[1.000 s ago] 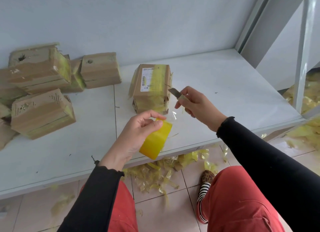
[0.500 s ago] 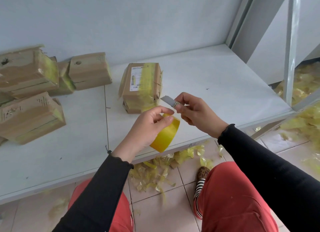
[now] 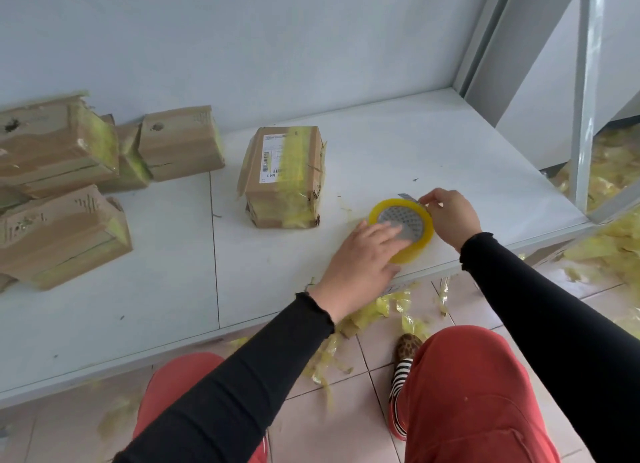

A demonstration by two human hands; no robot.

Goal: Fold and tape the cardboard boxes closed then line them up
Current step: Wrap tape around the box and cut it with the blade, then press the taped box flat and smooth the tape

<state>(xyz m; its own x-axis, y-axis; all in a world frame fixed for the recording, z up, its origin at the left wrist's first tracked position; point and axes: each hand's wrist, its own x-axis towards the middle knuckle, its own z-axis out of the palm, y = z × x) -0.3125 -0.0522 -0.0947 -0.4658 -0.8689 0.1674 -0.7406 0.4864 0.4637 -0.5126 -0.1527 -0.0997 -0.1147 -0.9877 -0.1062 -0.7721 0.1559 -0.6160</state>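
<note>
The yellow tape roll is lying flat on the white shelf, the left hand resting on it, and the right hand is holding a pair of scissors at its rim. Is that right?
Not quite. The head view shows the yellow tape roll flat on the white shelf under the left hand, but the right hand pinches a small blade, not scissors, at its rim.

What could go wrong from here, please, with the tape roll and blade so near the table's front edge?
The tape roll lies flat close to the table edge; a nudge from the left hand might knock it to the floor. The right hand pinches a small blade beside the roll, so a slip could nick the left fingers.
</note>
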